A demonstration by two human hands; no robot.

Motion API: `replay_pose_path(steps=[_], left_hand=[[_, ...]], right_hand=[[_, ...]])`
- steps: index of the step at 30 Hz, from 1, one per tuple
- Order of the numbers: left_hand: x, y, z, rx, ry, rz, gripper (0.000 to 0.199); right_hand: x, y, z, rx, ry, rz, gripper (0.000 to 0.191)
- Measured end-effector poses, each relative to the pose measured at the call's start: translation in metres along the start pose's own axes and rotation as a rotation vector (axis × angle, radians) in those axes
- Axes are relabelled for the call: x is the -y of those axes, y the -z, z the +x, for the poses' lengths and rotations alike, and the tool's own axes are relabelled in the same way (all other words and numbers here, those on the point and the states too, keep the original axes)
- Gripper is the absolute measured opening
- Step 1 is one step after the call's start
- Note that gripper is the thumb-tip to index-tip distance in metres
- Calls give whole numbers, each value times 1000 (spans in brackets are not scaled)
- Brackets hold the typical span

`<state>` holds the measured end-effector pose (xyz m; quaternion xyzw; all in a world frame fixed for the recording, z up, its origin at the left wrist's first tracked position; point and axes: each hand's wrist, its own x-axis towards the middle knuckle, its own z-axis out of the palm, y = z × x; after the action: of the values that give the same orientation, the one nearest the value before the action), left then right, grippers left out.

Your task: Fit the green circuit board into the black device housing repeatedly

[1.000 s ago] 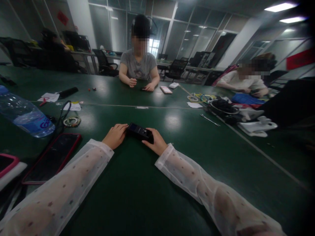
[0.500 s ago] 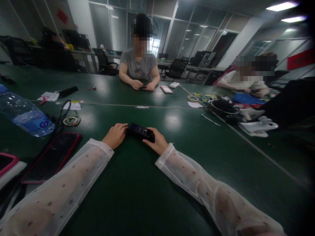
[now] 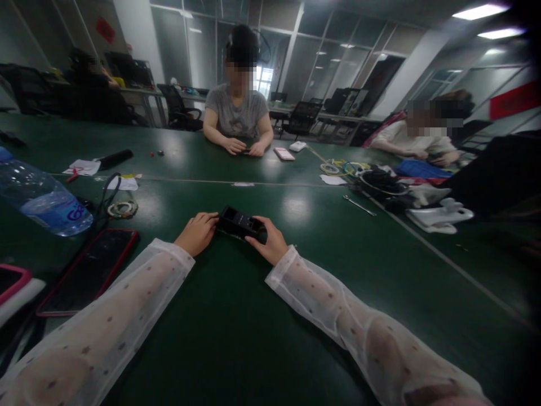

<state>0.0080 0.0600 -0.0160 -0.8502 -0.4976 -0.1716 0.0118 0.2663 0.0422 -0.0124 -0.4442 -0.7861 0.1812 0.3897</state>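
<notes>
A small black device with a dark screen lies between my hands on the green table, tilted slightly down to the right. My left hand touches its left end, fingers together and wrapped round that edge. Around the right end, my right hand grips it between thumb and fingers. Sheer white dotted sleeves cover both forearms. The undersides of the fingers are hidden.
At left are a water bottle, a red-edged phone and a bracelet. A wrench and cables lie right. Across the table sits a person; another person sits far right.
The device has tipped slightly between my hands, and its lit screen now looks dark. Both hands keep nearly the same place and hold.
</notes>
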Motion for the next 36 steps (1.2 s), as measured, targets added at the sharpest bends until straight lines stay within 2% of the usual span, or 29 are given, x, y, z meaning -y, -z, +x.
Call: replay_pose_path(steps=[11, 17, 19, 28, 36], left_hand=[[1, -1, -1, -14, -10, 10, 34], [0, 2, -1, 2, 1, -8, 33], [-1, 3, -1, 9, -1, -19, 34], [-1, 6, -1, 18, -3, -30, 34], [-3, 6, 0, 25, -2, -18, 32]], right_hand=[[6, 2, 1, -190, 48, 78, 54], [5, 4, 1, -426, 28, 55, 54], [1, 4, 2, -463, -6, 38, 53], [-40, -3, 8, -491, -288, 43, 49], [-40, -3, 7, -408, -293, -113, 49]])
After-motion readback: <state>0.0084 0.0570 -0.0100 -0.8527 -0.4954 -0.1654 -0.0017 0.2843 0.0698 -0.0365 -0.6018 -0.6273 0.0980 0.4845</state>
